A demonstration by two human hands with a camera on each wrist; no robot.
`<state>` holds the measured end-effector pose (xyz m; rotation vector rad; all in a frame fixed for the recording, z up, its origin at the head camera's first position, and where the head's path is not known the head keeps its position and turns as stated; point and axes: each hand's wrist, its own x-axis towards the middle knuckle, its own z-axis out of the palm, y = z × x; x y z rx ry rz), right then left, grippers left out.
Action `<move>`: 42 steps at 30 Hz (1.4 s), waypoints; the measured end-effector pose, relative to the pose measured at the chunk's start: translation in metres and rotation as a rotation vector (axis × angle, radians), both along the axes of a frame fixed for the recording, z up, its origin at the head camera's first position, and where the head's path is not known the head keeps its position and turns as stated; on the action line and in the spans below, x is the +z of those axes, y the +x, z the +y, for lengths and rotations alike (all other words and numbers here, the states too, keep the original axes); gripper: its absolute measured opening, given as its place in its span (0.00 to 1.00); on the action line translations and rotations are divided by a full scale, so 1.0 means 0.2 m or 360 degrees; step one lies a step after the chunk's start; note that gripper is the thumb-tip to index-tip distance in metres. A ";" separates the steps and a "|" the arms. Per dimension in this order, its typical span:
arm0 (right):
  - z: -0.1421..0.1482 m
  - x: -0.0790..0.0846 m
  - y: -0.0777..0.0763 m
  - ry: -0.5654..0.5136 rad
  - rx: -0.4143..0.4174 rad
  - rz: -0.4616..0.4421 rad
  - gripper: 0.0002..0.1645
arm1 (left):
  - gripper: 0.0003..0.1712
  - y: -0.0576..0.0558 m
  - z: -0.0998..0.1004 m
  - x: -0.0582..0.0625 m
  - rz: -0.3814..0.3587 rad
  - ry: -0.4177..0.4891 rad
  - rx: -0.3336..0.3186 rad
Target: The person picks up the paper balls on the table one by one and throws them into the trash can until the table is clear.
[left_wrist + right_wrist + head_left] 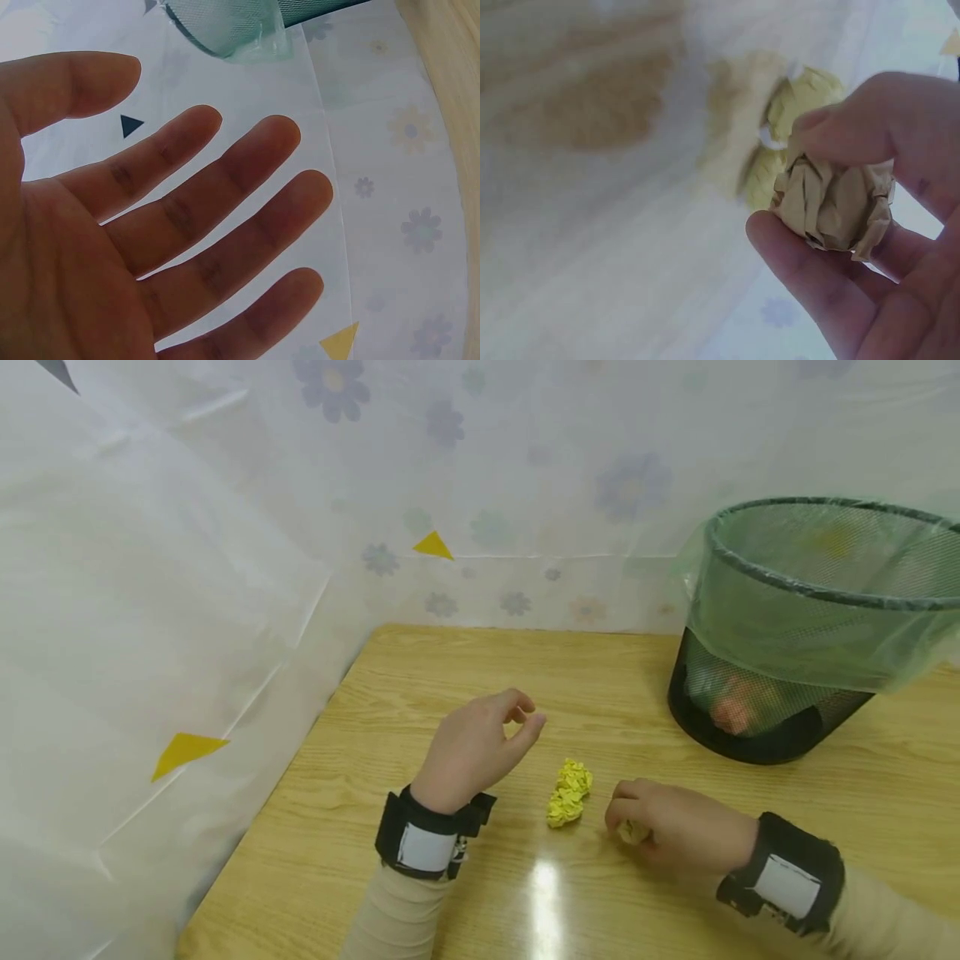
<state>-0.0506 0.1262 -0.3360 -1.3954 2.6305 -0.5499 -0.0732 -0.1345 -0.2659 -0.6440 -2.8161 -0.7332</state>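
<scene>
My right hand (678, 825) holds a crumpled ball of brown paper (832, 206) just above the table, its thumb and fingers curled round it. In the head view only a small part of that ball shows between the fingers. Two crumpled yellow paper balls (568, 793) lie against each other on the wood, to the left of the right hand. Beyond them on the left, my left hand (477, 745) hovers over the table with nothing in it. Its fingers (247, 184) are spread and slightly bent in the left wrist view.
A black mesh wastebasket (765, 727) stands at the back right, with a green plastic bag (795, 635) over its rim. Crumpled pieces, one of them reddish, show through its mesh. Flower-patterned sheeting (510, 485) hangs behind and along the left side of the wooden table (450, 668).
</scene>
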 end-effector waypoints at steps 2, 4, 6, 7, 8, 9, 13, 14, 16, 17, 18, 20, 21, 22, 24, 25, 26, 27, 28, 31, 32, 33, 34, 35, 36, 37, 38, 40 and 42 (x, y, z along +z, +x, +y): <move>0.01 0.03 0.00 -0.0007 -0.0005 0.0014 0.20 | 0.20 0.00 0.00 0.00 -0.0007 0.0003 -0.0001; 0.02 0.05 -0.01 -0.0005 -0.0015 0.0014 0.21 | 0.20 0.00 0.00 0.00 -0.0016 0.0010 -0.0003; 0.03 0.07 -0.01 -0.0001 -0.0025 0.0023 0.22 | 0.20 0.00 0.00 0.00 -0.0016 0.0012 -0.0005; 0.03 0.08 -0.02 -0.0003 -0.0026 0.0035 0.23 | 0.20 0.00 0.00 0.00 -0.0014 0.0014 -0.0006; 0.03 0.09 -0.02 -0.0008 -0.0025 0.0045 0.23 | 0.19 0.01 0.00 0.00 -0.0011 0.0014 -0.0007; 0.04 0.10 -0.02 -0.0019 -0.0017 0.0064 0.24 | 0.19 0.01 0.00 0.00 -0.0011 0.0015 -0.0007; 0.05 0.13 -0.03 -0.0068 0.0019 0.0147 0.24 | 0.19 0.01 0.00 0.00 -0.0015 0.0011 -0.0007; 0.06 0.14 -0.03 -0.0079 0.0026 0.0143 0.25 | 0.19 0.01 0.00 0.00 -0.0019 0.0008 -0.0006; 0.06 0.17 -0.03 -0.0078 0.0027 0.0163 0.25 | 0.19 0.01 0.00 0.00 -0.0025 0.0014 -0.0010; 0.06 0.18 -0.04 -0.0075 0.0022 0.0175 0.25 | 0.20 0.01 0.00 0.00 -0.0029 0.0015 -0.0010; 0.07 0.19 -0.04 -0.0071 0.0013 0.0185 0.25 | 0.20 0.01 -0.01 0.00 -0.0031 0.0015 -0.0009; 0.08 0.22 -0.04 -0.0062 0.0000 0.0210 0.25 | 0.20 0.01 -0.01 0.00 -0.0035 0.0013 -0.0008; 0.08 0.23 -0.04 -0.0057 -0.0011 0.0239 0.25 | 0.20 0.01 -0.01 0.00 -0.0035 0.0013 -0.0007; 0.09 0.24 -0.04 -0.0053 -0.0017 0.0247 0.25 | 0.20 0.01 -0.01 0.00 -0.0036 0.0010 -0.0007; 0.10 0.26 -0.04 -0.0049 -0.0027 0.0239 0.26 | 0.21 0.01 -0.01 0.00 -0.0037 0.0007 -0.0008; 0.11 0.27 -0.04 -0.0045 -0.0032 0.0228 0.26 | 0.21 0.01 -0.01 0.00 -0.0037 0.0009 -0.0011; 0.12 0.28 -0.04 -0.0041 -0.0039 0.0217 0.26 | 0.21 0.01 -0.01 0.00 -0.0038 0.0012 -0.0013; 0.12 0.29 -0.04 -0.0034 -0.0047 0.0204 0.26 | 0.21 0.01 -0.01 0.00 -0.0041 0.0016 -0.0015; 0.13 0.30 -0.04 -0.0025 -0.0058 0.0181 0.25 | 0.21 0.01 -0.01 0.00 -0.0044 0.0019 -0.0016; 0.14 0.32 -0.04 0.0002 -0.0089 0.0169 0.25 | 0.20 0.01 -0.01 0.01 -0.0044 0.0017 -0.0015; 0.14 0.33 -0.04 0.0011 -0.0094 0.0166 0.25 | 0.20 0.01 -0.01 0.01 -0.0042 0.0015 -0.0013; 0.14 0.33 -0.04 0.0019 -0.0098 0.0158 0.25 | 0.20 0.01 -0.01 0.01 -0.0041 0.0015 -0.0012; 0.15 0.34 -0.04 0.0030 -0.0106 0.0157 0.25 | 0.20 0.01 -0.01 0.01 -0.0037 0.0013 -0.0012; 0.15 0.35 -0.04 0.0036 -0.0105 0.0170 0.25 | 0.20 0.01 0.00 0.01 -0.0036 0.0015 -0.0011; 0.15 0.35 -0.04 0.0045 -0.0110 0.0173 0.25 | 0.20 0.01 0.00 0.00 -0.0035 0.0017 -0.0011; 0.15 0.36 -0.04 0.0052 -0.0115 0.0160 0.25 | 0.20 0.01 0.00 0.00 -0.0035 0.0017 -0.0009; 0.16 0.37 -0.04 0.0061 -0.0121 0.0153 0.24 | 0.19 0.01 0.00 0.00 -0.0034 0.0019 -0.0009; 0.16 0.38 -0.04 0.0088 -0.0140 0.0178 0.24 | 0.19 0.01 0.00 0.00 -0.0034 0.0023 -0.0010; 0.16 0.39 -0.04 0.0105 -0.0158 0.0166 0.24 | 0.18 0.01 0.00 0.00 -0.0030 0.0024 -0.0009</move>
